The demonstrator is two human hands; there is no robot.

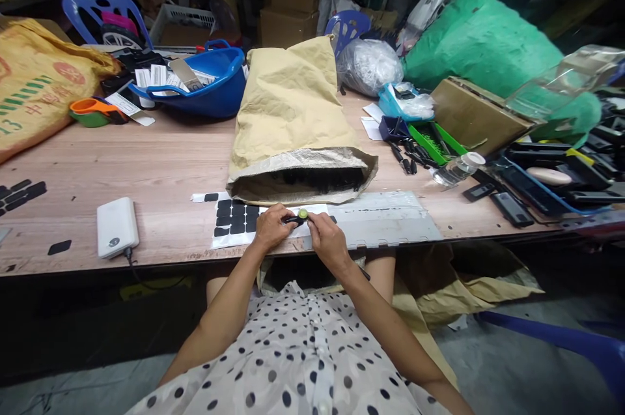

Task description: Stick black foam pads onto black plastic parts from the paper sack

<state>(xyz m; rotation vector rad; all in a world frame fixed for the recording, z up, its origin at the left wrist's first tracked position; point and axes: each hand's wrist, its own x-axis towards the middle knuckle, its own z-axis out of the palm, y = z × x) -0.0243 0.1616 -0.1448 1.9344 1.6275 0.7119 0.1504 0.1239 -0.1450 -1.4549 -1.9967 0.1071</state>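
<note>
My left hand (272,227) is closed on a small black piece with a round yellow-green end (303,214), just above the table's front edge. From the other side my right hand (329,242) pinches at the round end, its fingertips close to my left ones. The exact kind of the piece is too small to tell. Under my left hand lies a white sheet of black stickers (237,216). A grey flat board (390,216) extends to the right of my hands. Directly beyond them, a tan sack (293,105) lies with its mouth towards me, dark contents inside.
A white power bank (117,227) with a cable stands at left. Behind it are a blue basin (209,92) with cards and a yellow sack (39,86). At right are a green tray (437,143), a clear bottle (456,169), black devices (510,208) and a cardboard box (478,115).
</note>
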